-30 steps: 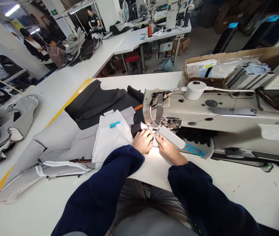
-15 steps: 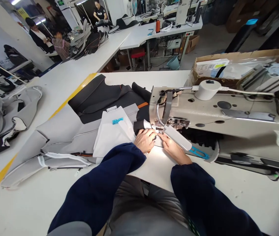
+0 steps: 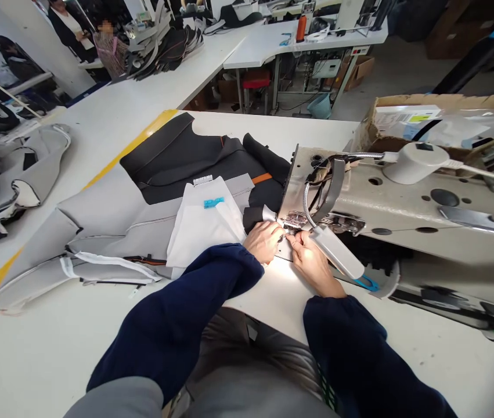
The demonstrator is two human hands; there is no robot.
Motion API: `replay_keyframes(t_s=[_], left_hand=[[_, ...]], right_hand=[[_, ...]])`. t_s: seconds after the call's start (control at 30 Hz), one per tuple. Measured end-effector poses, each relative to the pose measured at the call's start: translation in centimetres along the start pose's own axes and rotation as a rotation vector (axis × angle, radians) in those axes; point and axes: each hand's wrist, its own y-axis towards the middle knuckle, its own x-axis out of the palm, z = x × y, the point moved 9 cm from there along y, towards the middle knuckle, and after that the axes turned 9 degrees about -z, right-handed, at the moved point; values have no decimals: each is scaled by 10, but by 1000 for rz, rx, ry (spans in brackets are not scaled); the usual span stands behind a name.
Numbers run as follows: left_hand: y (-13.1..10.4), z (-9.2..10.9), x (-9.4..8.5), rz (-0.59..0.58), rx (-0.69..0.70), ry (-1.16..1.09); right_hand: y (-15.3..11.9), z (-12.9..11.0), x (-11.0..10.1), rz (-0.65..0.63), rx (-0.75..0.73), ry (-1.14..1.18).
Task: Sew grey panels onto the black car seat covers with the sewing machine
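At the needle end of a beige sewing machine (image 3: 329,191), both my hands are close together under its lamp (image 3: 338,252). My left hand (image 3: 264,241) is curled over the edge of a grey and black fabric cover (image 3: 151,223), beside the presser foot. To the right of the needle, my right hand (image 3: 310,258) is closed, thumb and index finger pinched near the fabric edge; what lies between them is too small to make out. A white cloth piece (image 3: 201,223) lies on the cover left of my hand, with a blue clip (image 3: 214,202) on it.
A cardboard box (image 3: 377,125) with packets stands behind the machine. Grey padded covers (image 3: 33,165) are heaped at the left, past a yellow tape line (image 3: 142,136). Farther back are another sewing table (image 3: 264,49) and people. A blue strip tool (image 3: 367,283) lies beside the machine bed.
My right hand's index finger, stretched toward the presser foot before, has drawn in to a pinch with the thumb. My left hand stays at the fabric. The view has shifted slightly.
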Motion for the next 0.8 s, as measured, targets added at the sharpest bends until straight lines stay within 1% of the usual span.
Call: replay_keyframes(t_s=[0.1,0.23,0.3,0.47,0.63,0.8], left_hand=[[6,-4,-3,-3,-4,-54],[13,-2,-1,-98,69,-10],[13,0,0,-118,102,8],[9,-1,-1,-70,129,17],[13,-1,1,-70,168,16],[17,-10,-2,-34,84,-31]], right_hand=[[2,-2,-1,-8,0,-15],[2,-3,-1,-1,5,-45],[2,-3,-1,-4,2,-54],[1,-1,3,-22,8,-67],[3,-1,5,-33,29,-39],[6,-4,2,-15,37,-48]])
